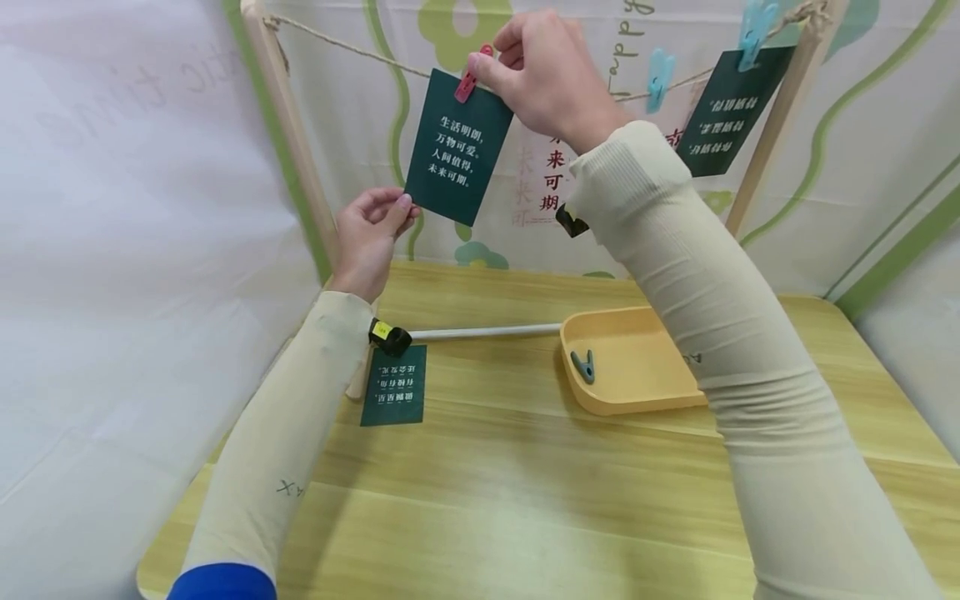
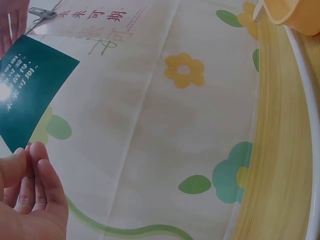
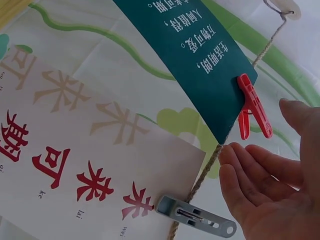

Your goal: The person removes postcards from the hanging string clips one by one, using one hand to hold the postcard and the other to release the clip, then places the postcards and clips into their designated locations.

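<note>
A person's left hand [image 1: 375,229] pinches the lower left corner of a dark green rectangular card printed with white characters [image 1: 453,158], thumb and fingers closed on its edge. That card hangs at a twisted beige twine [image 1: 337,43], its upper edge on the line and its lower part slanting toward the left hand. A red plastic clip [image 3: 256,102] grips the card's top edge on the twine. The right hand [image 1: 551,79] is beside the clip at the twine; the right wrist view shows its fingers released, bent loosely and apart from the clip.

Also on the twine, next to the green card, a grey plastic clip [image 3: 195,215] holds a white card with red characters [image 3: 100,165]. Near the twine's right end, a light blue clip [image 1: 753,33] holds a second dark green card [image 1: 723,117]. The twine runs between two pale wooden posts [image 1: 288,117].

Below the twine, on the wood-grain counter [image 1: 487,500], lie a third dark green card [image 1: 393,392], a white rod [image 1: 487,332] and a yellow-orange tray [image 1: 637,367] containing a dark teal clip [image 1: 585,367].
</note>
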The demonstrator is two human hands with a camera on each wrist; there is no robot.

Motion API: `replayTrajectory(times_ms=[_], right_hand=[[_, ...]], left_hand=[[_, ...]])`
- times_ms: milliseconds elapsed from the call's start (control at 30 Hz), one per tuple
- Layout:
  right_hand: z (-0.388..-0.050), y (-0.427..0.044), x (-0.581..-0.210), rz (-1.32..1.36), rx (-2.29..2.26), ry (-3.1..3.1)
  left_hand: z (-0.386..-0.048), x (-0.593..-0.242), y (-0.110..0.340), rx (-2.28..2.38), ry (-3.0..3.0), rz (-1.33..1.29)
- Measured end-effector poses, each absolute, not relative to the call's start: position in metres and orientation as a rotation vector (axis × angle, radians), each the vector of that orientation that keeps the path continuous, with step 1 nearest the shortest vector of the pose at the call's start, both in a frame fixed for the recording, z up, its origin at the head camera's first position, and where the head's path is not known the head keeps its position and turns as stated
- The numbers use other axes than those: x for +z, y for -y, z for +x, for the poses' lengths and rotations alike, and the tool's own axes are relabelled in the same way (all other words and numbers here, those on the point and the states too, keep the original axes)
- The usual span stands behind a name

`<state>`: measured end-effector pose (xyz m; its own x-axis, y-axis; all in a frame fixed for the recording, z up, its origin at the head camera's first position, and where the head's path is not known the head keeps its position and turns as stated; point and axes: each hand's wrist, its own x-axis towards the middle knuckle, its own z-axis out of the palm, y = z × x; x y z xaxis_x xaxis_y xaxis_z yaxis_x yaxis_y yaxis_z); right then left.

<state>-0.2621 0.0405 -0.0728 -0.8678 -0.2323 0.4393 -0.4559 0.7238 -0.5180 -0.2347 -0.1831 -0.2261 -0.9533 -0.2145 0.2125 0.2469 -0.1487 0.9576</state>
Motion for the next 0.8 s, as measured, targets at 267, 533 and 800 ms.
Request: replayTrajectory(times_ms=[267,533,800], right_hand=[[-0.267,-0.031,-0.07,0.494,0.973,2.616],[-0.27,-0.029,-0.07,0.449,1.081,2.592],[-0.268,-0.026,-0.068,0.428,1.167,2.519]], left_hand=[[-0.233,-0.223,0.182,-2.169,1.847,-0.055],[-0.233,-0.219,0.182,-2.183,1.865,-0.054],[-0.234,-0.215,0.181,-2.172,1.891,-0.057]])
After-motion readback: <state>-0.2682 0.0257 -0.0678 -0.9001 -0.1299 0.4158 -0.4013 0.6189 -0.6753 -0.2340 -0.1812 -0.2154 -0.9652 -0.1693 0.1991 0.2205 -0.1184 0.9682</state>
